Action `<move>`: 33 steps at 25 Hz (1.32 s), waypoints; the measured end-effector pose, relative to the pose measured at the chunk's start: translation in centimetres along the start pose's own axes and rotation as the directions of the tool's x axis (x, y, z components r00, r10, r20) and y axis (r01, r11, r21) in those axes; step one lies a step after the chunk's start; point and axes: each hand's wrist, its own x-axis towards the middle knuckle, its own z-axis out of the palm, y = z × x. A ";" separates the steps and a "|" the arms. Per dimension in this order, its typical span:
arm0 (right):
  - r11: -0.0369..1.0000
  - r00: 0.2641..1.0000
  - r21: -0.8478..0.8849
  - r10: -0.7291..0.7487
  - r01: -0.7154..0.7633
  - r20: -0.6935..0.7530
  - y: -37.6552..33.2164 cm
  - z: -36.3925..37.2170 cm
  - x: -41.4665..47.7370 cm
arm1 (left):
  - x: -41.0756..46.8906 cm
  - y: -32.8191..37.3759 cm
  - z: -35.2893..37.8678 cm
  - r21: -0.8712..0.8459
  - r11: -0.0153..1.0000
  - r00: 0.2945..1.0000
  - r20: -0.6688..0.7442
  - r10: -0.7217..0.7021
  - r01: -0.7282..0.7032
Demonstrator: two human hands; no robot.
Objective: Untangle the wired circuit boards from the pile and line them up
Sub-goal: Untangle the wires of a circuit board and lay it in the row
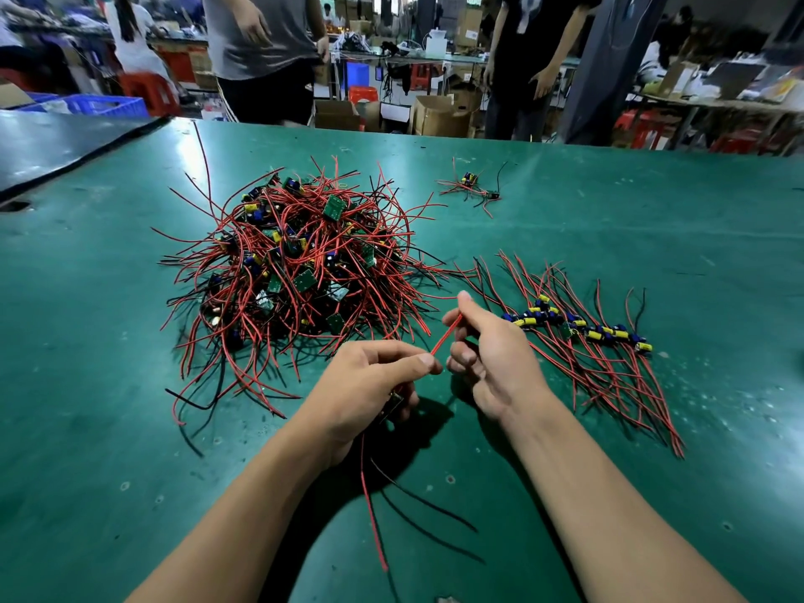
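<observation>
Both hands' fingers on red wire

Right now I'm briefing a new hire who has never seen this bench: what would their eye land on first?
The big pile of red and black wires and small green boards, left of centre on the green table. Next, the two hands up front, left hand and right hand, both pinching one red wire between them. To the right lies a neat row of boards already lined up.
</observation>
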 end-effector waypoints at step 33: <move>0.995 0.885 0.095 -0.049 0.005 0.462 -0.9 1.0 -3.7 | -0.2 1.9 -2.3 -0.567 0.822 0.994 0.106 0.008 0.054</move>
